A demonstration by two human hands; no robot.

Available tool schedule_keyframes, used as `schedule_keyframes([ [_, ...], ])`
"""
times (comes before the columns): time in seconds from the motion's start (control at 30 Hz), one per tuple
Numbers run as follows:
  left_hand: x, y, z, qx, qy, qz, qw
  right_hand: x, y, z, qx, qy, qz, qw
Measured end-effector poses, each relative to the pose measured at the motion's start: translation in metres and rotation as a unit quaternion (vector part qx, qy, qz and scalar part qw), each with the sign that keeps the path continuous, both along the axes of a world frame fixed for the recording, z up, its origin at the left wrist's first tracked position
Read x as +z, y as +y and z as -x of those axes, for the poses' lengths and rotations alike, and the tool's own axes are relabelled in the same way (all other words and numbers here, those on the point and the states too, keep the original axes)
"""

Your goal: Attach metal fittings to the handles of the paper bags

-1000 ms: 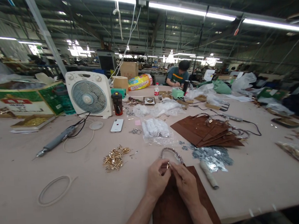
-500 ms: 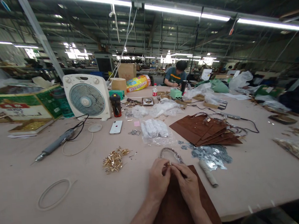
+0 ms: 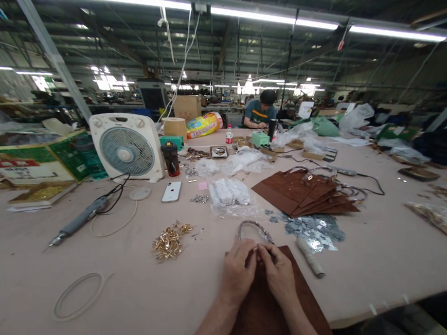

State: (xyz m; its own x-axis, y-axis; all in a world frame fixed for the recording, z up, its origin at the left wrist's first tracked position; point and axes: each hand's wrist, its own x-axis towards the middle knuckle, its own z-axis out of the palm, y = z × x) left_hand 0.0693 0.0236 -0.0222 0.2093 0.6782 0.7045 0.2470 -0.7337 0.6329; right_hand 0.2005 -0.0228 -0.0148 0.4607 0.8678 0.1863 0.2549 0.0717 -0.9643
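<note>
A brown leather-like bag panel point(image 3: 263, 309) lies in front of me, with a plastic-wrapped curved handle point(image 3: 264, 230) at its far edge. Over that edge, my left hand point(image 3: 237, 269) and my right hand point(image 3: 278, 269) meet fingertip to fingertip, both pinched closed. A tiny shiny metal piece point(image 3: 255, 248) shows between the fingertips; its exact shape is mostly hidden. To the left is a pile of gold-coloured metal fasteners point(image 3: 171, 242). Flat silver metal plates point(image 3: 315, 231) are heaped on the right, beside a grey wrapped roll point(image 3: 310, 258).
Several brown panels with handles point(image 3: 299, 192) are stacked at the back right. An electric screwdriver point(image 3: 80, 220), a coil of tubing point(image 3: 79, 297), a phone point(image 3: 172, 191) and a fan point(image 3: 127, 149) stand or lie leftward. A plastic bag point(image 3: 230, 195) is ahead. A co-worker point(image 3: 260, 112) sits beyond.
My fingertips have shifted slightly around the small metal piece, and less gold shows between them. The whole view has drifted a little; the things on the table stay put.
</note>
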Motion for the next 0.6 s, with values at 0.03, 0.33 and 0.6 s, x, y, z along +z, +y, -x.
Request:
schedule_keyframes([
  [0.03, 0.0001, -0.0003, 0.0004, -0.002, -0.003, 0.003, 1.000, -0.0001, 0.0007, -0.0015, 0.003, 0.013, -0.002, 1.000],
  [0.33, 0.0044, -0.0027, 0.0015, -0.048, -0.075, 0.101, 0.991, 0.0005, 0.0059, -0.0016, 0.081, 0.297, -0.033, 0.951],
  [0.6, 0.0064, 0.0005, 0.0047, -0.090, -0.048, 0.151, 0.983, 0.0068, 0.0053, 0.0010, 0.131, 0.420, -0.023, 0.898],
])
